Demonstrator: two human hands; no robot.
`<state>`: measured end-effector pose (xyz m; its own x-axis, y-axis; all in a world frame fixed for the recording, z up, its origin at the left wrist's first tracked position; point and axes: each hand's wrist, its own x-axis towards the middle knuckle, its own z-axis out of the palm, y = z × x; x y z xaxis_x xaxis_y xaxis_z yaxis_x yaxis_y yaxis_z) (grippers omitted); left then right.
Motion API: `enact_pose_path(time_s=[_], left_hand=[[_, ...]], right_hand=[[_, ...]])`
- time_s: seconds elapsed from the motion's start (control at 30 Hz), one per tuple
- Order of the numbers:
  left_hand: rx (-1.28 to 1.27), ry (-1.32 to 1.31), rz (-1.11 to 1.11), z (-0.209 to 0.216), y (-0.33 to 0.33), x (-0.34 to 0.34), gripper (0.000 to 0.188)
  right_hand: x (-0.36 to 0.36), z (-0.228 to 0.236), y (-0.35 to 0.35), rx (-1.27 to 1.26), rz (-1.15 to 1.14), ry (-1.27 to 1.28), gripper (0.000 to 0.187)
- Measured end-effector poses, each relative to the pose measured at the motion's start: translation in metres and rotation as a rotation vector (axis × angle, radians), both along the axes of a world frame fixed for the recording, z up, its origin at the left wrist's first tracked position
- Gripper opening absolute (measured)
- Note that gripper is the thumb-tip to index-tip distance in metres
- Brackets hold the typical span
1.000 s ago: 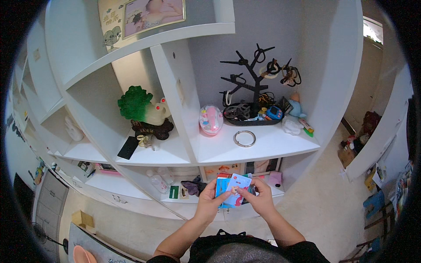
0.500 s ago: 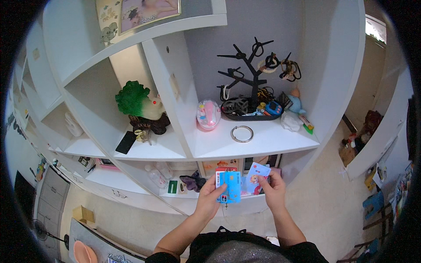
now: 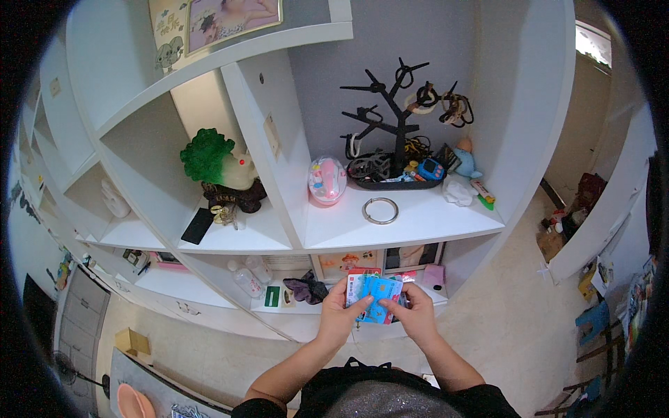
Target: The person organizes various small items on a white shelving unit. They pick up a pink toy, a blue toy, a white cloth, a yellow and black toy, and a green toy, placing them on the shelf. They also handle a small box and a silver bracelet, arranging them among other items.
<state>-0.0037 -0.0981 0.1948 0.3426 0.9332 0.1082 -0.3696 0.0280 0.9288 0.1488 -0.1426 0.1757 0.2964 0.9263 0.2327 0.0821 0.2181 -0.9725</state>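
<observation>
My left hand and my right hand are close together in front of the lower shelf, both closed on a small fan of plastic cards. On top lies a bright blue card, tilted, with both thumbs pressing on its face. A red-and-white card sticks out behind it on the left. Pinkish edges show at the right of the stack, but the cards underneath are mostly hidden. Beyond the hands, on the shelf above, lies a silver ring-shaped bangle.
A black tree-shaped stand holds hair ties and small items. Beside it sit a pink clear egg-shaped case and a crumpled white tissue. A green cabbage ornament fills the left compartment. Below are clear bottles and a dark cloth bow.
My right hand has moved left to meet my left hand. The pale card with a cartoon figure is now mostly covered, and the blue card leans to the right under both thumbs.
</observation>
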Motion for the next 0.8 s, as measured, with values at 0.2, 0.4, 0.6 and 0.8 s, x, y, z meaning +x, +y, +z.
enact_pose_path(time_s=[0.2, 0.4, 0.6, 0.8], left_hand=[[-0.343, -0.383, -0.107, -0.007, 0.009, -0.006, 0.033], [-0.216, -0.336, -0.150, 0.007, 0.011, -0.009, 0.036], [-0.135, -0.192, -0.038, 0.003, 0.010, -0.003, 0.041], [0.050, -0.009, 0.027, 0.002, 0.002, 0.002, 0.044]], right_hand=[[0.014, 0.001, 0.001, 0.002, -0.035, 0.151, 0.018], [0.036, 0.005, 0.001, 0.070, -0.107, 0.237, 0.015], [0.025, 0.001, -0.002, 0.045, -0.088, 0.130, 0.014], [0.008, 0.007, -0.004, -0.049, 0.014, 0.138, 0.015]])
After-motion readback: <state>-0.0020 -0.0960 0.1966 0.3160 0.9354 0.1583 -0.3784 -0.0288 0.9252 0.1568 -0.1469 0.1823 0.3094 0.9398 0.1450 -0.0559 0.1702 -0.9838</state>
